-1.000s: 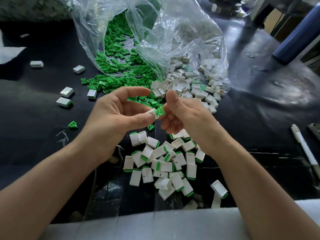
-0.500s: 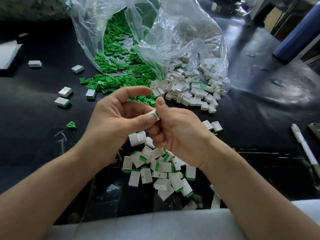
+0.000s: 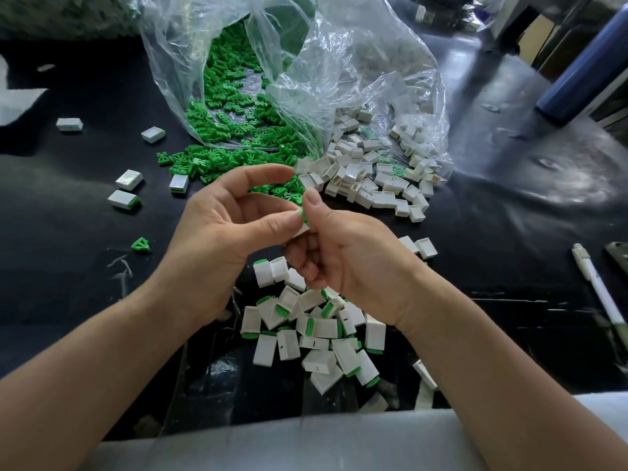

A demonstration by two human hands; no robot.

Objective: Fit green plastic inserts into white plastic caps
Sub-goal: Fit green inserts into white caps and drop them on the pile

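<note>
My left hand (image 3: 224,232) and my right hand (image 3: 346,253) meet at the middle of the view. Between their thumbs and fingertips they pinch one white cap (image 3: 302,229) with a green insert (image 3: 304,215) showing at its top edge; most of the cap is hidden by the fingers. Loose green inserts (image 3: 231,120) spill from a clear plastic bag (image 3: 356,62) behind the hands. Empty white caps (image 3: 370,178) lie to the bag's right. A pile of caps with green inserts fitted (image 3: 316,331) lies under my wrists.
A few stray caps (image 3: 127,188) and one green insert (image 3: 140,244) lie left on the black table. A white pen (image 3: 598,287) lies at the right edge. A blue cylinder (image 3: 584,73) stands at the far right. A pale padded edge (image 3: 306,440) runs along the front.
The green insert stuck out visibly between my hands before; now it sits down against the white cap. My right hand has turned and closed in on the cap, thumb on top.
</note>
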